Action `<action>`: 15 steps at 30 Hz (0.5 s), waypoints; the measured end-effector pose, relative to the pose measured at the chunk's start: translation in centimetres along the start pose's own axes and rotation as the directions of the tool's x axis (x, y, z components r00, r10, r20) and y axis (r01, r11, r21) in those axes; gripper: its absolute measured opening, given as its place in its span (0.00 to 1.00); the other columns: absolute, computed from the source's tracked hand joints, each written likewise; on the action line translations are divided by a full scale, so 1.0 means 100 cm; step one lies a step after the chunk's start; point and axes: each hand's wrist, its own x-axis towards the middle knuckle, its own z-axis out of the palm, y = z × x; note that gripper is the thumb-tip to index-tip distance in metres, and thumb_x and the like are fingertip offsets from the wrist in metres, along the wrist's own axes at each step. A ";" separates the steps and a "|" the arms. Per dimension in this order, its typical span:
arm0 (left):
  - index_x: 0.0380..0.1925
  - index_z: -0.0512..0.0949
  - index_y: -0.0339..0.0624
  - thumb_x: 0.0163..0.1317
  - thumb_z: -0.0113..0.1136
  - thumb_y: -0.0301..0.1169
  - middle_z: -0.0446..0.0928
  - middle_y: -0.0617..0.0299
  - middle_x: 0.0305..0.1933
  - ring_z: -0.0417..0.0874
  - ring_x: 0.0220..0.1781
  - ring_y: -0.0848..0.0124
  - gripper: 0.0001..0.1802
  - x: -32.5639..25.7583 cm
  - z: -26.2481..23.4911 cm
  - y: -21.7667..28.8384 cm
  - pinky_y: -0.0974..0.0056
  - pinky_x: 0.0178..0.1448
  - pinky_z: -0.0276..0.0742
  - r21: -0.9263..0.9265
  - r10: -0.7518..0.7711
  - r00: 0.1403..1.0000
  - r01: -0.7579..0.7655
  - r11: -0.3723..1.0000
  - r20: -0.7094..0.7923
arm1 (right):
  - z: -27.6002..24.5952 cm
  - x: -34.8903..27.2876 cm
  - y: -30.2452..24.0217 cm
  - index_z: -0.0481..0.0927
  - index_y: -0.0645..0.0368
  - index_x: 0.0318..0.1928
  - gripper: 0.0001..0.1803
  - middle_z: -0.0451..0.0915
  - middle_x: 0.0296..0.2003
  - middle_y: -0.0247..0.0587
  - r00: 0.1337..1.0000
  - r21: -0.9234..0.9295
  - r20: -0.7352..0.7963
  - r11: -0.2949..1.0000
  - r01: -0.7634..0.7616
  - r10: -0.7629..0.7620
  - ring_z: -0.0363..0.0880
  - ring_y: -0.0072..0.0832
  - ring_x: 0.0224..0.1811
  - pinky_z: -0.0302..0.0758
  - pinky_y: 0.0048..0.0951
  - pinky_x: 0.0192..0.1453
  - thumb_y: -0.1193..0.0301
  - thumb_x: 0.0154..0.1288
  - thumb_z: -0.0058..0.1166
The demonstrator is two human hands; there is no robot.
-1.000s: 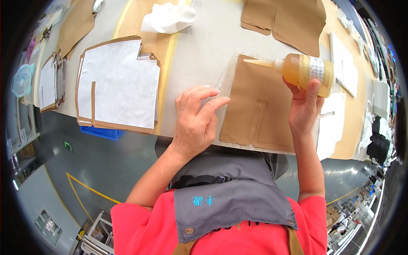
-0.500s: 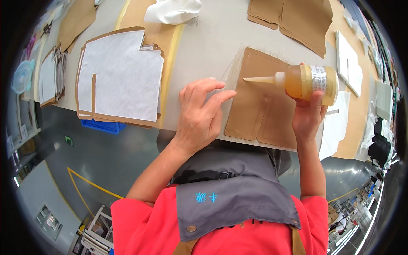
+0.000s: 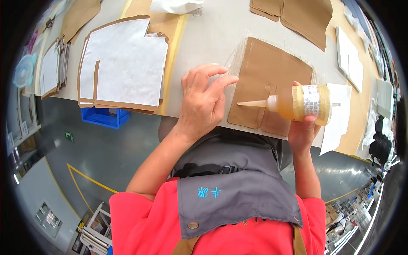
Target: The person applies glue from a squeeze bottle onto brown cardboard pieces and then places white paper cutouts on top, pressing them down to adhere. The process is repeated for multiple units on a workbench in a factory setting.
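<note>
A squeeze bottle (image 3: 287, 102) of amber liquid, with a long pointed nozzle and a printed label, lies sideways in my right hand (image 3: 301, 135), thumb and fingers wrapped round it. Its tip points left over a flat brown panel (image 3: 274, 61), above the panel's lower left part; whether it touches, I cannot tell. A slit runs up the panel from its near edge, partly behind the bottle. My left hand (image 3: 201, 97) is beside the panel's left edge, thumb and forefinger stretched toward it with a gap between them. I see nothing held there.
On the table (image 3: 204, 40) at left lies a stack of white-faced, brown-edged panels (image 3: 127, 63). More brown pieces (image 3: 306, 21) lie at the far right, with white pieces (image 3: 338, 114) right of the bottle. A blue crate (image 3: 104, 119) stands below the table's near edge.
My right hand has brought the bottle nearer to me, so its nozzle has moved from the panel's upper part to its lower left. My left hand keeps nearly the same pose.
</note>
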 end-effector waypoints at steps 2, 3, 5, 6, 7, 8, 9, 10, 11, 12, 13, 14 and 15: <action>0.43 0.84 0.47 0.50 0.53 0.13 0.77 0.60 0.50 0.76 0.57 0.59 0.23 0.000 0.001 0.000 0.58 0.60 0.65 0.003 0.009 1.000 -0.009 1.000 -0.011 | 0.000 -0.008 0.001 0.61 0.63 0.70 0.47 0.70 0.65 0.61 1.000 -0.012 0.008 1.000 0.000 0.000 0.69 0.43 0.68 0.66 0.44 0.72 0.46 0.62 0.65; 0.43 0.84 0.47 0.50 0.53 0.13 0.77 0.60 0.50 0.76 0.57 0.59 0.23 -0.001 0.001 0.000 0.58 0.60 0.65 0.006 0.014 1.000 -0.014 1.000 -0.019 | 0.001 -0.010 0.001 0.63 0.63 0.68 0.49 0.71 0.63 0.60 1.000 -0.031 -0.005 0.999 0.007 -0.007 0.70 0.42 0.67 0.67 0.43 0.71 0.44 0.59 0.67; 0.43 0.84 0.47 0.50 0.53 0.13 0.77 0.60 0.50 0.76 0.57 0.59 0.23 -0.001 0.001 -0.001 0.58 0.60 0.65 0.012 0.016 1.000 -0.016 1.000 -0.024 | 0.001 -0.016 0.001 0.64 0.63 0.67 0.49 0.72 0.62 0.59 1.000 -0.079 0.006 0.996 0.030 -0.029 0.71 0.42 0.67 0.68 0.44 0.70 0.42 0.57 0.67; 0.43 0.84 0.47 0.50 0.53 0.13 0.77 0.60 0.50 0.76 0.57 0.59 0.23 -0.001 0.001 -0.001 0.58 0.60 0.65 0.015 0.017 1.000 -0.017 1.000 -0.026 | 0.001 -0.019 0.001 0.64 0.62 0.67 0.50 0.73 0.61 0.59 0.999 -0.103 0.012 0.994 0.042 -0.041 0.71 0.42 0.66 0.68 0.45 0.70 0.41 0.56 0.68; 0.43 0.84 0.47 0.50 0.53 0.13 0.77 0.60 0.50 0.76 0.57 0.59 0.23 -0.001 0.001 -0.001 0.58 0.60 0.65 0.016 0.017 0.999 -0.016 1.000 -0.027 | 0.001 -0.023 0.000 0.63 0.61 0.68 0.51 0.72 0.61 0.58 0.999 -0.091 0.030 0.995 0.028 -0.025 0.71 0.43 0.66 0.69 0.46 0.69 0.42 0.55 0.69; 0.43 0.84 0.47 0.50 0.53 0.13 0.77 0.60 0.50 0.75 0.57 0.60 0.23 -0.002 0.001 0.000 0.58 0.60 0.65 0.018 0.016 0.999 -0.015 1.000 -0.029 | 0.001 -0.027 -0.001 0.61 0.59 0.68 0.52 0.72 0.62 0.58 0.999 -0.078 0.049 0.997 0.013 -0.009 0.71 0.44 0.66 0.69 0.48 0.69 0.42 0.54 0.70; 0.43 0.84 0.47 0.50 0.53 0.13 0.77 0.61 0.50 0.75 0.57 0.60 0.23 -0.002 0.002 0.000 0.58 0.60 0.65 0.016 0.018 0.999 -0.018 1.000 -0.030 | 0.001 -0.031 -0.003 0.60 0.58 0.69 0.53 0.71 0.62 0.57 0.998 -0.069 0.064 0.998 0.000 0.004 0.71 0.45 0.65 0.69 0.49 0.69 0.42 0.53 0.71; 0.43 0.84 0.47 0.50 0.53 0.13 0.77 0.61 0.50 0.75 0.57 0.60 0.23 -0.001 0.002 0.000 0.58 0.60 0.65 0.016 0.018 0.999 -0.017 1.000 -0.029 | 0.002 -0.034 -0.003 0.58 0.56 0.70 0.54 0.71 0.62 0.56 0.997 -0.060 0.080 0.998 -0.013 0.018 0.71 0.46 0.65 0.70 0.50 0.68 0.42 0.52 0.72; 0.43 0.84 0.48 0.50 0.53 0.13 0.77 0.61 0.50 0.75 0.57 0.60 0.23 -0.001 0.002 0.000 0.58 0.60 0.65 0.016 0.018 0.999 -0.017 1.000 -0.028 | 0.000 -0.034 0.000 0.58 0.55 0.69 0.56 0.70 0.62 0.56 0.993 -0.070 0.106 0.996 0.055 -0.047 0.72 0.46 0.64 0.71 0.52 0.67 0.41 0.49 0.73; 0.43 0.84 0.48 0.50 0.53 0.13 0.77 0.61 0.50 0.75 0.57 0.60 0.23 -0.001 0.002 0.000 0.58 0.60 0.65 0.017 0.015 1.000 -0.015 1.000 -0.025 | -0.001 -0.034 0.005 0.57 0.54 0.68 0.57 0.70 0.62 0.56 0.985 -0.077 0.133 0.990 0.122 -0.111 0.72 0.46 0.64 0.72 0.53 0.67 0.41 0.46 0.75; 0.43 0.84 0.48 0.50 0.53 0.13 0.77 0.61 0.50 0.75 0.57 0.60 0.23 -0.001 0.002 0.000 0.58 0.60 0.65 0.016 0.015 1.000 -0.015 1.000 -0.024 | -0.006 -0.032 0.008 0.57 0.54 0.67 0.57 0.70 0.62 0.56 0.964 -0.087 0.197 0.976 0.198 -0.178 0.72 0.46 0.64 0.72 0.54 0.66 0.41 0.45 0.75; 0.43 0.84 0.48 0.50 0.53 0.13 0.76 0.61 0.50 0.75 0.57 0.60 0.23 0.000 0.002 0.001 0.58 0.60 0.65 0.014 0.015 1.000 -0.015 1.000 -0.023 | -0.008 -0.033 0.005 0.57 0.55 0.66 0.57 0.71 0.61 0.57 0.954 -0.118 0.219 0.966 0.232 -0.202 0.73 0.46 0.63 0.73 0.54 0.66 0.40 0.44 0.75; 0.43 0.84 0.48 0.50 0.53 0.13 0.76 0.60 0.50 0.75 0.57 0.60 0.23 -0.001 0.002 0.001 0.58 0.60 0.65 0.017 0.013 1.000 -0.012 1.000 -0.023 | -0.010 -0.034 0.003 0.58 0.55 0.65 0.57 0.71 0.60 0.57 0.943 -0.144 0.244 0.953 0.266 -0.227 0.74 0.46 0.62 0.74 0.53 0.65 0.40 0.43 0.76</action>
